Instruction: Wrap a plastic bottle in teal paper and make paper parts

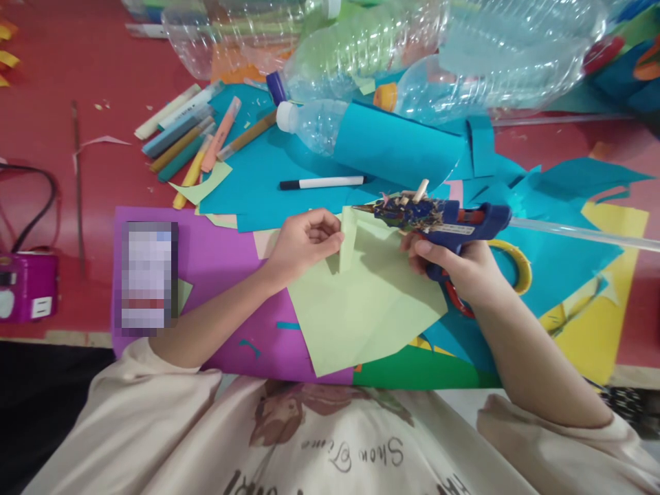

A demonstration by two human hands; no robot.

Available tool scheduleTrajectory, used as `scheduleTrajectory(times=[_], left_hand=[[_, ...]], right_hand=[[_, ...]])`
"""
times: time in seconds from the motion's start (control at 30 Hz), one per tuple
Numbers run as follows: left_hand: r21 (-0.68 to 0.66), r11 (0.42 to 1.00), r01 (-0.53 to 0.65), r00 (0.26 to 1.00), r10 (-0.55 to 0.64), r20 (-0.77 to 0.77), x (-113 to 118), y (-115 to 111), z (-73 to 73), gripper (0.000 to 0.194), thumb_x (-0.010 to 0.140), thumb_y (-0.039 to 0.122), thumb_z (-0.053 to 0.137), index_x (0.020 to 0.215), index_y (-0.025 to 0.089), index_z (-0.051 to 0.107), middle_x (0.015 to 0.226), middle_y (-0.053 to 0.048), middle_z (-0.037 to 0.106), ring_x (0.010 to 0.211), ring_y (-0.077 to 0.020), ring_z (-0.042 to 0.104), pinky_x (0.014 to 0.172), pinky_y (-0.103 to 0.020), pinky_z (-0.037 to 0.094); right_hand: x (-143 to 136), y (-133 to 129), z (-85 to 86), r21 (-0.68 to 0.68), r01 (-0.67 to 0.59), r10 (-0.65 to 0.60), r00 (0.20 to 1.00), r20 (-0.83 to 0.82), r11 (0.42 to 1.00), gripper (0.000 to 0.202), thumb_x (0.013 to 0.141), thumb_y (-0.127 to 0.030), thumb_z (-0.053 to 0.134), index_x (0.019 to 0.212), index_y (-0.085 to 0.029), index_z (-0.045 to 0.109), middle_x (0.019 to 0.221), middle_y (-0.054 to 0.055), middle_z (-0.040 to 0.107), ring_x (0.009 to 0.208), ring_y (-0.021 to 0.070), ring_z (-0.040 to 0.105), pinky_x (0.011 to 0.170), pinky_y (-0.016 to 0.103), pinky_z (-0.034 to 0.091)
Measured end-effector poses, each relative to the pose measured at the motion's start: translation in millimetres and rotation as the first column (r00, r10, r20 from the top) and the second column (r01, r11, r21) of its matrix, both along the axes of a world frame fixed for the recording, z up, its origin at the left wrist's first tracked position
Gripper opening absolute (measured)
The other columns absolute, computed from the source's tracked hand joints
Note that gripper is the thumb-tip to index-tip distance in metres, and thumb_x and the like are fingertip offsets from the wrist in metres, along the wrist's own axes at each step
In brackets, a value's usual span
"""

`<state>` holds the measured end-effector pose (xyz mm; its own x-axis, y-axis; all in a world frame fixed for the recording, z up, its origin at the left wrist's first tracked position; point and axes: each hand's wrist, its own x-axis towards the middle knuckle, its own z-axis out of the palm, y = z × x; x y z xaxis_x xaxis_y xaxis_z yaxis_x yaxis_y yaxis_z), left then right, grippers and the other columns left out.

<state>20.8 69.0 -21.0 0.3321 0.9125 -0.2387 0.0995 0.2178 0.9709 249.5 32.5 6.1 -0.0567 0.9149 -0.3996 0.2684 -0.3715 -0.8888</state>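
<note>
My left hand pinches a narrow, folded strip of pale green paper, held upright in front of me. In my right hand is a blue hot glue gun, its fingers wrapped round the handle. Bits of debris cling to the front of the gun, and a clear glue stick juts from its back. The nozzle points left, at the top of the strip; whether it touches the paper I cannot tell. Beneath both hands lies a larger pale green sheet.
Clear plastic bottles lie across the back, one wrapped in blue paper. Several markers sit at the left, with a black-and-white pen nearer. A phone rests on purple sheet. A yellow tape roll lies behind my right wrist.
</note>
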Motion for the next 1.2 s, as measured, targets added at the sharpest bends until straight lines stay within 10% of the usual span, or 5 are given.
scheduleTrajectory(times=[1.2], left_hand=[[0.043, 0.990, -0.132, 0.988, 0.128, 0.088, -3.3, 7.2, 4.1, 0.025, 0.065, 0.032, 0.075, 0.066, 0.017, 0.055, 0.059, 0.005, 0.057, 0.051, -0.0072, 0.058, 0.052, -0.018, 0.050]], right_hand=[[-0.5, -5.7, -3.1, -0.032, -0.076, 0.078, 0.994, 0.080, 0.997, 0.032, 0.069, -0.051, 0.068, 0.070, -0.020, 0.059, 0.056, 0.001, 0.056, 0.052, 0.0149, 0.049, 0.049, 0.030, 0.041]])
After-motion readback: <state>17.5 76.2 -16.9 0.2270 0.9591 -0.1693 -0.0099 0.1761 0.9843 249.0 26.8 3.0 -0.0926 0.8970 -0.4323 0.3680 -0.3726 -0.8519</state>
